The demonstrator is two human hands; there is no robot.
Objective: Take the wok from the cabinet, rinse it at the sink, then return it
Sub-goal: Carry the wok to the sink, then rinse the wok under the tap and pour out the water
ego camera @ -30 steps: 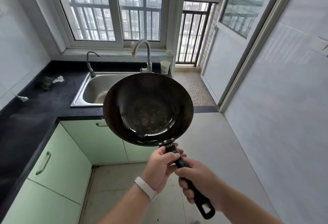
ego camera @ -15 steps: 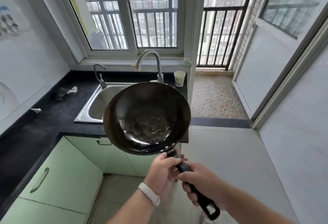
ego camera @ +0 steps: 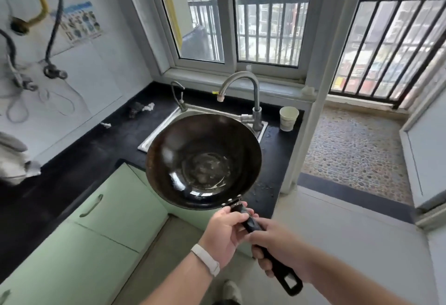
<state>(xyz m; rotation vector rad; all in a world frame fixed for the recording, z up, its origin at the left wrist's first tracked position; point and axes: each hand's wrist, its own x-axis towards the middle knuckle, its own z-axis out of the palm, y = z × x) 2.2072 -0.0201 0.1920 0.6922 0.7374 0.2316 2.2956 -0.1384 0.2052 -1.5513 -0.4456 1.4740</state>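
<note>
A dark round wok (ego camera: pixel 203 160) with a long black handle hangs in the air in front of the steel sink (ego camera: pixel 154 139), its bowl facing me and wet at the bottom. My left hand (ego camera: pixel 223 234), with a white wristband, grips the handle right below the bowl. My right hand (ego camera: pixel 277 248) grips the handle further down, near its looped end. The wok covers most of the sink basin. A curved steel faucet (ego camera: pixel 251 92) rises behind the sink, and a thinner tap (ego camera: pixel 178 96) stands at its left.
Black countertop (ego camera: pixel 72 174) runs along the left wall over pale green cabinets (ego camera: pixel 113 208) with handles. A white paper cup (ego camera: pixel 288 118) stands right of the faucet. Crumpled scraps (ego camera: pixel 140 109) lie left of the sink. A pebbled balcony floor (ego camera: pixel 357 150) lies to the right.
The view has moved closer to the sink and turned left, showing more of the left wall. The wok stays held in both hands and now overlaps the sink.
</note>
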